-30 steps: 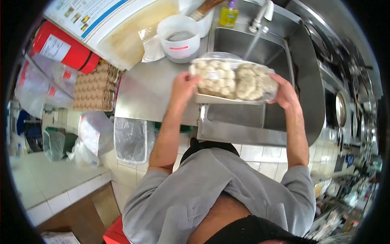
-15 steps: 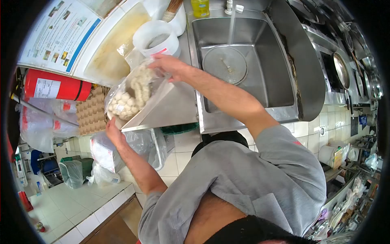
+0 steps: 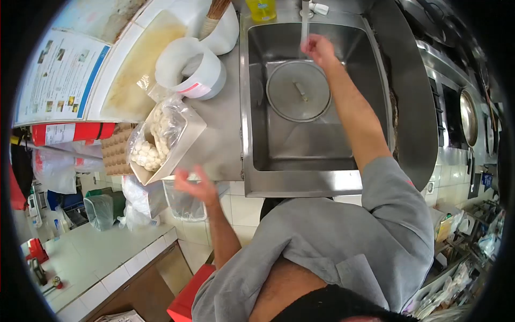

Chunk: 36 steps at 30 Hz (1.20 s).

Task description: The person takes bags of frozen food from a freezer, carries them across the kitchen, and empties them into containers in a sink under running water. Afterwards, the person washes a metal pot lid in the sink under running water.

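My right hand (image 3: pixel 320 50) is over the sink (image 3: pixel 316 185), its fingers at the stream of water from the tap (image 3: pixel 306 12). It holds nothing and its fingers look loosely apart. Below it, a round pan-like disc (image 3: pixel 279 99) lies on the sink floor with a small pale strip on it. My left hand (image 3: pixel 191 185), slightly blurred, is open and empty just off the counter edge. Close to it, a white tray (image 3: pixel 179 147) holds a clear plastic bag (image 3: pixel 174 107) of pale, knobbly pieces (image 3: pixel 147 154).
A white tub (image 3: pixel 206 83) stands behind the tray, near a brush (image 3: pixel 214 19) and a yellow soap bottle (image 3: pixel 262 9). Egg cartons (image 3: pixel 118 150) and a red cylinder (image 3: pixel 80 132) are at left. On the right, a pan (image 3: pixel 468 118) sits by the stove.
My right hand has let go of the bag and moved right to the running water. My left hand has left the tray and drawn back toward me. The tray and bag stay on the counter.
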Available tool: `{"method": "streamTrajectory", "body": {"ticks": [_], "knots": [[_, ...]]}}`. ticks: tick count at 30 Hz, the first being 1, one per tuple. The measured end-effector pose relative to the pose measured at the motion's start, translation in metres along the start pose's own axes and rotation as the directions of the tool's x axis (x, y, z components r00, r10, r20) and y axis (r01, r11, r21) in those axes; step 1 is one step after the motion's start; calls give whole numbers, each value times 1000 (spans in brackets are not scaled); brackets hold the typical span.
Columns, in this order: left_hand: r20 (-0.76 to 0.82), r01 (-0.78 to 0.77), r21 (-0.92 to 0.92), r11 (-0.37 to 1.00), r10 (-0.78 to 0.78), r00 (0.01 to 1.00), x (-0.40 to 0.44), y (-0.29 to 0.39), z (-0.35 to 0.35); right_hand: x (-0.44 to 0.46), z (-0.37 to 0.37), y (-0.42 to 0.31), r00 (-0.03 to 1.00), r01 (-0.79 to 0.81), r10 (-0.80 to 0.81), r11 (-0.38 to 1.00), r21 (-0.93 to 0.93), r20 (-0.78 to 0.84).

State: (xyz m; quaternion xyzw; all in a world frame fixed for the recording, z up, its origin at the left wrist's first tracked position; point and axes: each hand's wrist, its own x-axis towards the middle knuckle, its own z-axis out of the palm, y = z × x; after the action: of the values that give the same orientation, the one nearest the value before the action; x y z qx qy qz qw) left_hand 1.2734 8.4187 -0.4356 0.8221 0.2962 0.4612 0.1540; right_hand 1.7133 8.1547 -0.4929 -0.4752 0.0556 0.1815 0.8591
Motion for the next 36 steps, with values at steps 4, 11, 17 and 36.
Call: {"method": "streamTrajectory", "body": {"ticks": [4,11,17,36], "knots": [[326,294,-255,921,-204,923,-51,40,49,11,-69,93,981,-170,192,730,-662,-39],[456,159,-41,986,-123,881,-54,43,62,10,-106,216,947,-321,58,246,-915,-316],[470,180,5,984,-161,868,-55,42,68,35,-150,278,956,-265,252,511,-817,-152],[740,427,-118,896,-208,640,-67,145,166,-119,-87,182,853,-324,518,628,-707,70]]}}
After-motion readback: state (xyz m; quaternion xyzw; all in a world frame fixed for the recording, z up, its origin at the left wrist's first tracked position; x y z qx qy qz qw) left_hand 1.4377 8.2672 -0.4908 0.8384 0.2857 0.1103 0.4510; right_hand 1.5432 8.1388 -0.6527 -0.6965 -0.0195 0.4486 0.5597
